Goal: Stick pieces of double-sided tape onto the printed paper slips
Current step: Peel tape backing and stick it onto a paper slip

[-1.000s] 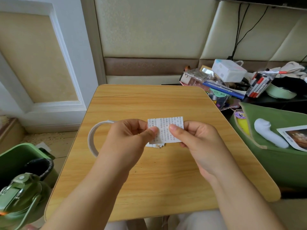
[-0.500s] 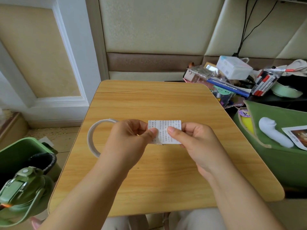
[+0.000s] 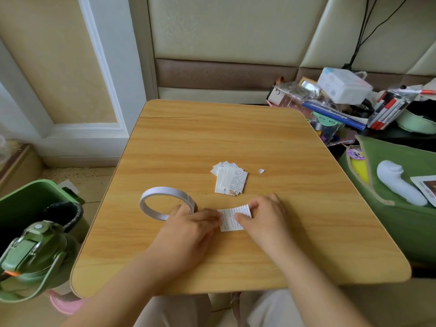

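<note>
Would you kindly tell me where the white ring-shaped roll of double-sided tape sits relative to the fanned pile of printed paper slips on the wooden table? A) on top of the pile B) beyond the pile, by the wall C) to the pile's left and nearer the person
C: the white ring-shaped roll of double-sided tape lies on the wooden table, left of the fanned pile of printed paper slips and nearer the person.

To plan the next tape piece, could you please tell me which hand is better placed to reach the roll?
Probably the left hand: it lies right beside the roll, while the right hand is across the slip.
</note>
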